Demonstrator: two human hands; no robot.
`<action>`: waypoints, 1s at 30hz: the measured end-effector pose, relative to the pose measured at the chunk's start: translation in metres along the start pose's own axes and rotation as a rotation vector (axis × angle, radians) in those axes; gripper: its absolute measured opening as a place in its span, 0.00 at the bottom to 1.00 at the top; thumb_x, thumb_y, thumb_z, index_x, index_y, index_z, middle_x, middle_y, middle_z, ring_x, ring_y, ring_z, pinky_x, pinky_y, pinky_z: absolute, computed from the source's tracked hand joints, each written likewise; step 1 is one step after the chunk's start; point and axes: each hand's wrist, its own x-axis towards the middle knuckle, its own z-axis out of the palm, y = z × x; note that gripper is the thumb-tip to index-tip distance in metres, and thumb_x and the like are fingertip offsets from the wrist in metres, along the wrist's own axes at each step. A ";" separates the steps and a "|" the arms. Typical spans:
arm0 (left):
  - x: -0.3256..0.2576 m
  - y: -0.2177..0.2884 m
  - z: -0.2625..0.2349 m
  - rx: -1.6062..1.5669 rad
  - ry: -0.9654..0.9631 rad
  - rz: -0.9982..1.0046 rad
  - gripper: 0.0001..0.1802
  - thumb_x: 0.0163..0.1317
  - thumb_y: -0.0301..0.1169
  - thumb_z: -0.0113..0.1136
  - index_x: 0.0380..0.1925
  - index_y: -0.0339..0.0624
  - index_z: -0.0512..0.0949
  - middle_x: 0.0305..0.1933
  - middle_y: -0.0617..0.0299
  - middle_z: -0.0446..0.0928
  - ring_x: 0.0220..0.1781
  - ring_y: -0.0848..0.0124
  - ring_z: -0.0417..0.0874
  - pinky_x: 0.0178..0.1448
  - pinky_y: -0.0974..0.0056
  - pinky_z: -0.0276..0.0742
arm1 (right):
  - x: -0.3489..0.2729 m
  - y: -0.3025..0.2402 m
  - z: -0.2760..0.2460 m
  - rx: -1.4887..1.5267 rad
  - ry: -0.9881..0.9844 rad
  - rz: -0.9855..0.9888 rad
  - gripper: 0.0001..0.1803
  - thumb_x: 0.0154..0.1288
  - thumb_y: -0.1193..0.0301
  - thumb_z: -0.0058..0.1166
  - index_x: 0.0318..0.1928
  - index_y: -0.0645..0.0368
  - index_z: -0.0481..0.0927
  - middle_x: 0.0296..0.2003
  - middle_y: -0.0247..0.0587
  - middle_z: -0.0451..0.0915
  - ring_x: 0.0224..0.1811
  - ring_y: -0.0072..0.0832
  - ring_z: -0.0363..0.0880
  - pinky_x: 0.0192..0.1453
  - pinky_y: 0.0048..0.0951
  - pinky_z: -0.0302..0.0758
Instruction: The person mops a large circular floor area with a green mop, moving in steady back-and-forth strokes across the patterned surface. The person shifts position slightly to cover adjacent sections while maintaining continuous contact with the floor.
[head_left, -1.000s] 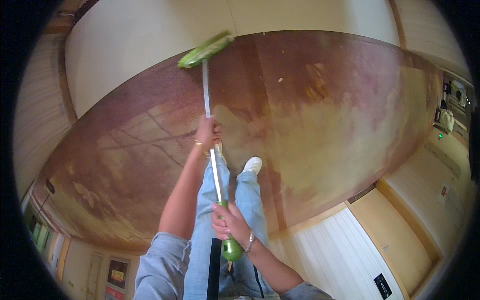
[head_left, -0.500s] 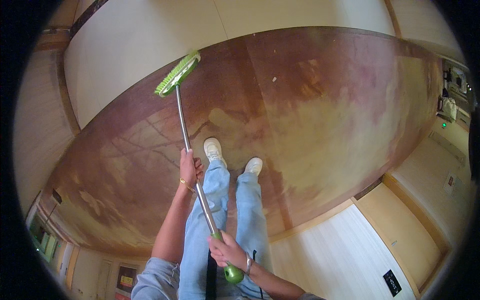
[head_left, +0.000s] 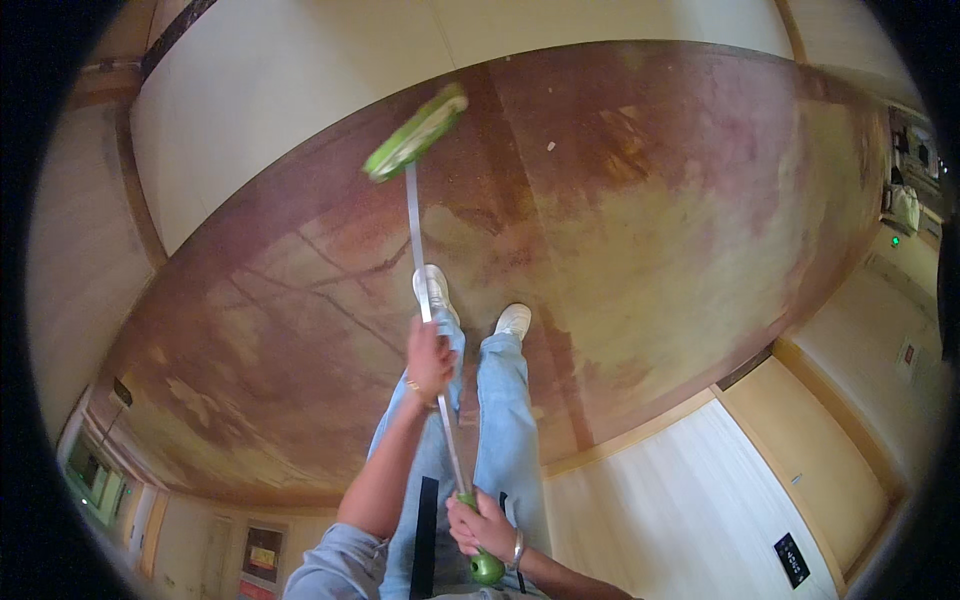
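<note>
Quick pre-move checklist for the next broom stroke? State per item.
1. Left hand closed around the broom handle mid-shaft: ok.
2. Right hand closed on the green end grip: ok.
3. Broom head in contact with the floor: cannot tell, it is blurred.
4. Floor ahead of the head free of obstacles: ok, only small specks.
5. White shoes behind the broom head: ok.
6. Head clear of the cream wall: ok, though close.
</note>
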 end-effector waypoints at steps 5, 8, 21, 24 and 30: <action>0.016 0.008 -0.046 0.095 0.175 0.069 0.08 0.63 0.42 0.38 0.27 0.57 0.55 0.11 0.72 0.52 0.08 0.80 0.53 0.09 0.74 0.44 | 0.025 -0.018 -0.004 0.083 -0.223 0.111 0.10 0.64 0.65 0.43 0.30 0.52 0.58 0.13 0.24 0.56 0.09 0.12 0.54 0.08 0.16 0.52; 0.045 -0.006 -0.011 0.144 0.134 -0.006 0.05 0.63 0.43 0.37 0.31 0.60 0.58 0.12 0.72 0.53 0.09 0.79 0.55 0.10 0.73 0.46 | 0.031 -0.029 -0.018 0.082 -0.143 0.014 0.11 0.63 0.65 0.44 0.28 0.52 0.60 0.13 0.24 0.56 0.09 0.12 0.53 0.08 0.17 0.53; -0.013 -0.061 -0.001 0.017 0.033 -0.006 0.09 0.61 0.47 0.41 0.35 0.59 0.63 0.12 0.74 0.51 0.10 0.82 0.52 0.10 0.75 0.44 | -0.012 0.023 -0.047 -0.042 -0.025 0.040 0.09 0.64 0.66 0.42 0.33 0.53 0.59 0.13 0.26 0.56 0.09 0.14 0.54 0.10 0.19 0.55; -0.006 -0.053 -0.062 0.076 0.208 0.002 0.12 0.60 0.48 0.41 0.27 0.58 0.57 0.12 0.72 0.53 0.09 0.80 0.54 0.10 0.75 0.46 | 0.004 0.014 -0.040 -0.042 -0.138 0.135 0.11 0.64 0.65 0.44 0.31 0.52 0.58 0.13 0.24 0.57 0.09 0.13 0.54 0.10 0.17 0.54; 0.027 -0.061 -0.050 0.150 0.236 -0.045 0.08 0.61 0.45 0.40 0.32 0.58 0.60 0.12 0.71 0.53 0.08 0.79 0.53 0.09 0.73 0.46 | 0.023 -0.004 -0.053 0.033 -0.133 0.089 0.11 0.63 0.66 0.44 0.29 0.53 0.58 0.14 0.24 0.58 0.09 0.12 0.54 0.10 0.16 0.54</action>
